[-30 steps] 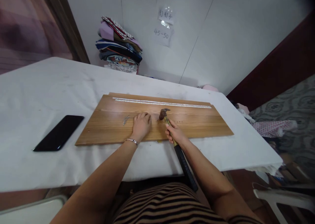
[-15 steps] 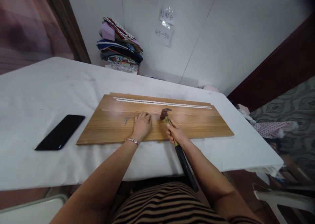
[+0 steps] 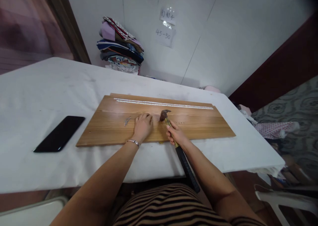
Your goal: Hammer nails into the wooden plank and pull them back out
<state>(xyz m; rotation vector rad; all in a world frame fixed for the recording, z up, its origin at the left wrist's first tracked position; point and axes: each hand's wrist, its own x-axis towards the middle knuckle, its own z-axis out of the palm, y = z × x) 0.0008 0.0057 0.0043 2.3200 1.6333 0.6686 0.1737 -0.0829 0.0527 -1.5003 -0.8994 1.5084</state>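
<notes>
A claw hammer [image 3: 165,114] with a rusty head, a yellow shaft and a black grip end is held in my right hand [image 3: 177,134]. My fingers wrap round the shaft below the head. The head is low over the middle of a brown wooden board [image 3: 211,128], and what lies under its face is hidden. My left hand [image 3: 143,125] rests palm down on the board, left of the hammer head, fingers stretched out. Beside it, to the left, lies a small pile of nails [image 3: 127,120]. Several small dark dots run in a row right of the hammer.
Two white marked strips [image 3: 164,104] run along the board's far side. A black phone [image 3: 59,133] lies to the left on the white-covered table [image 3: 81,80]. Folded clothes [image 3: 121,47] are stacked by the wall. A white chair [image 3: 280,199] stands at the lower right.
The hammer head has shifted slightly left and down towards the board. My left hand stays in place. The view has moved very slightly.
</notes>
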